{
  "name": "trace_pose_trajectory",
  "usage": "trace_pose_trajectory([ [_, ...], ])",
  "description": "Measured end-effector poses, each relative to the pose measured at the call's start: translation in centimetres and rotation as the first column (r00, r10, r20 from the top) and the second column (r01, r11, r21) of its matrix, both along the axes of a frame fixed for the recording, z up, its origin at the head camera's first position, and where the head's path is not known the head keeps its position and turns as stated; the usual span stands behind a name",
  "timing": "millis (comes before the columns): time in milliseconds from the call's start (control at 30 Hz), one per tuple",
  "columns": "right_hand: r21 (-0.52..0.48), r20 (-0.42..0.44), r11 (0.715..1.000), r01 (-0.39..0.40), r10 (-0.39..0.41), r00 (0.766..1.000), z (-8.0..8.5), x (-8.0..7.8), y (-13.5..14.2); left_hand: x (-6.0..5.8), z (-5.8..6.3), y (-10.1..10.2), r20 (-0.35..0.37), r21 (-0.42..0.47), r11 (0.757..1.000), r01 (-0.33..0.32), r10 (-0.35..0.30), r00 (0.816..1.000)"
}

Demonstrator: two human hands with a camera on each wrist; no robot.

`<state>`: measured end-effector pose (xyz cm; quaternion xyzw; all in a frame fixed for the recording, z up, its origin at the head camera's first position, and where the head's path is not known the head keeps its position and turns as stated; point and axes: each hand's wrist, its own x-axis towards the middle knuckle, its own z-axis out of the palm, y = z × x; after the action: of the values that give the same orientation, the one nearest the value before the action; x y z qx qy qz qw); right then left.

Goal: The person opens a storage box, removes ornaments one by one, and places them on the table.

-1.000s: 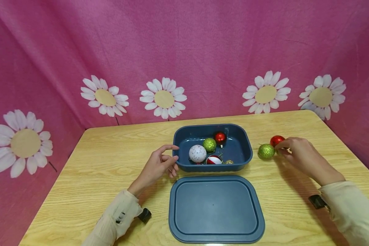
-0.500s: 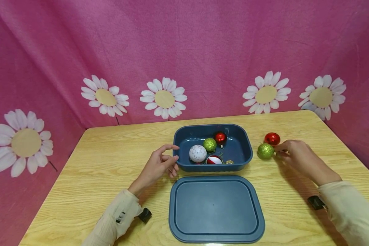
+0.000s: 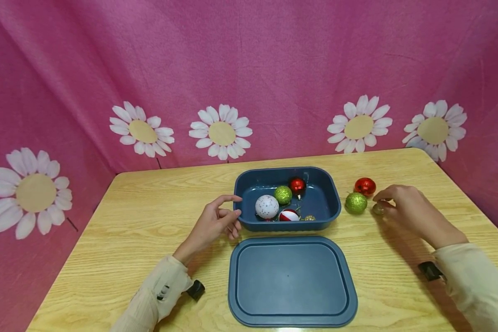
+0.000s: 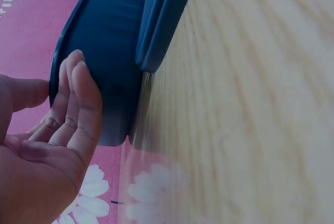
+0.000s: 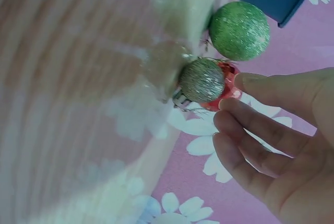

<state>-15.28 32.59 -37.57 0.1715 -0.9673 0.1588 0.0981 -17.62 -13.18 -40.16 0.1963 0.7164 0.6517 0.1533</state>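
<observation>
In the head view my left hand (image 3: 216, 222) is at the left end of a dark blue rectangular box (image 3: 336, 203), fingertips right at the rim. The left wrist view has its loosely bent fingers (image 4: 83, 104) before the box's outer wall (image 4: 107, 31). My right hand (image 3: 406, 210) is low at the right, over a small gold glitter bauble (image 3: 378, 209). In the right wrist view, thumb and fingertips are close beside this gold bauble (image 5: 201, 80), not closed round it. Beside it lie a green glitter bauble (image 3: 356, 203) and a shiny red bauble (image 3: 365, 186).
Inside the box are a white speckled bauble (image 3: 267, 207), a green bauble (image 3: 282, 195), a red bauble (image 3: 297, 186), a red-and-white one (image 3: 289, 215) and a small gold one (image 3: 310, 218). A blue lid (image 3: 288, 276) lies in front on the wooden table (image 3: 149, 207).
The green and red baubles beside the box have shifted slightly left, and the gold bauble now shows under my right fingers. My left hand and the box have stayed put.
</observation>
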Motion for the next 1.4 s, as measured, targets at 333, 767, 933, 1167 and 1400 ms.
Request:
trace_pose_trajectory([
  [333, 0.025, -0.098, 1.0, -0.018, 0.02, 0.995, 0.9, 0.1, -0.4, -0.1, 0.0, 0.0, 0.01, 0.005, 1.0, -0.012, 0.012, 1.0],
  [767, 0.03, -0.051, 0.999, 0.013, -0.011, 0.999, 2.0, 0.7, -1.9, -0.2, 0.0, 0.0, -0.005, -0.015, 1.0, -0.014, 0.014, 1.0],
  [933, 0.029, -0.079, 1.0, -0.006, 0.008, 0.997, 2.2, 0.8, -2.4, -0.3, -0.1, 0.0, -0.013, -0.033, 0.999, -0.02, 0.019, 1.0],
  [1167, 0.007, -0.159, 0.998, -0.058, 0.058, 0.986, 2.5, 0.7, -3.5, -0.2, 0.1, 0.0, -0.016, -0.038, 0.999, -0.022, 0.022, 1.0],
  [1400, -0.017, -0.172, 0.996, -0.083, 0.079, 0.982, 3.1, 0.2, -5.3, -0.1, 0.0, 0.0, -0.004, -0.037, 0.999, -0.019, 0.019, 1.0],
])
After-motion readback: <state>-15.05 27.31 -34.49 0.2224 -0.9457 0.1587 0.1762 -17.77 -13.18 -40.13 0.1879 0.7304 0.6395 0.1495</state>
